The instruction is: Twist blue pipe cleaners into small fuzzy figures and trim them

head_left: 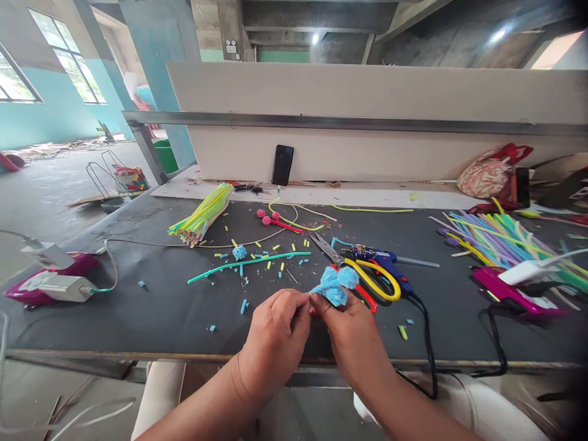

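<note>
A fluffy light blue pipe-cleaner piece [334,286] with rounded lobes is held above the table's front part. My right hand [351,324] pinches it from below. Close beside it, my left hand [280,324] has its fingers pressed together at the piece's thin left end; what lies between the fingertips is hidden. Just behind my right hand lie yellow-handled scissors [374,278], with their blades toward the back left. A blue glue gun [390,266] rests beyond them. To the left are a long teal pipe cleaner [248,265] and a small blue ball [239,252].
Yellow-green pipe cleaners [204,214] lie bundled at the back left, multicoloured ones [509,239] at the right. A black phone [282,165] leans on the back board. Purple power strips [517,294] with cables sit at both sides. Blue and yellow snippets are scattered across the dark table [169,318].
</note>
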`<action>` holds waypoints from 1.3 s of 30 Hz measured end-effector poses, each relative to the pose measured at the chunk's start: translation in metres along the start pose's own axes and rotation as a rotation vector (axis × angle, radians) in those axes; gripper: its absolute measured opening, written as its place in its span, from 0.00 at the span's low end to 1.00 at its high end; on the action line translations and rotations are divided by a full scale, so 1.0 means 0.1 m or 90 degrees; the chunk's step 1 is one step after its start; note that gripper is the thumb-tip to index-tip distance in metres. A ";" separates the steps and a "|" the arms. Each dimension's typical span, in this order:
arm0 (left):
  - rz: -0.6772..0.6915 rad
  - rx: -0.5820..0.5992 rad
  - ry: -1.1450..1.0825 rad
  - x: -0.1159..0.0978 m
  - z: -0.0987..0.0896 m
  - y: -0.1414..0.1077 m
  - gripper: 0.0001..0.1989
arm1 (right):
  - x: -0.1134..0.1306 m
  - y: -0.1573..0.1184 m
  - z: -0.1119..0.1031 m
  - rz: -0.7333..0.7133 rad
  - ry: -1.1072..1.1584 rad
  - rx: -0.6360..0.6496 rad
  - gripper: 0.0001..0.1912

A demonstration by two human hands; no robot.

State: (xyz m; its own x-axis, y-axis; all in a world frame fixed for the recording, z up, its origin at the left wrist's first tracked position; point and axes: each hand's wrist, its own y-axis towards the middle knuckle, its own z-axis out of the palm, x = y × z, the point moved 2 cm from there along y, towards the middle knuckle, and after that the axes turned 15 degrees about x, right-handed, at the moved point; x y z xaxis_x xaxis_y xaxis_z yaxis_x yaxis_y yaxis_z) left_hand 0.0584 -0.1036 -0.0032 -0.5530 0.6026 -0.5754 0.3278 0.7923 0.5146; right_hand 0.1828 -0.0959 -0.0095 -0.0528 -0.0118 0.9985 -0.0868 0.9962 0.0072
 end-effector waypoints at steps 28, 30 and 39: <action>-0.313 0.293 -0.577 0.12 -0.20 0.04 0.09 | 0.02 -0.03 -0.02 -0.041 0.191 0.290 0.07; -0.326 0.278 -0.684 0.14 -0.16 0.00 0.11 | 0.04 -0.03 0.01 -0.036 0.226 0.301 0.07; -0.339 0.277 -0.678 0.14 -0.25 -0.02 0.11 | 0.08 -0.01 0.03 -0.027 0.208 0.236 0.08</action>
State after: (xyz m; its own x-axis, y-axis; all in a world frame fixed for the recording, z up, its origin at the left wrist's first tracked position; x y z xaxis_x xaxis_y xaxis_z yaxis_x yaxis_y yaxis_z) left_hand 0.0305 -0.0987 0.0036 0.1275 -0.1812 -0.9752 0.5907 0.8037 -0.0721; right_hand 0.1799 -0.0973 -0.0021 0.2679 0.0356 0.9628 -0.4337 0.8968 0.0875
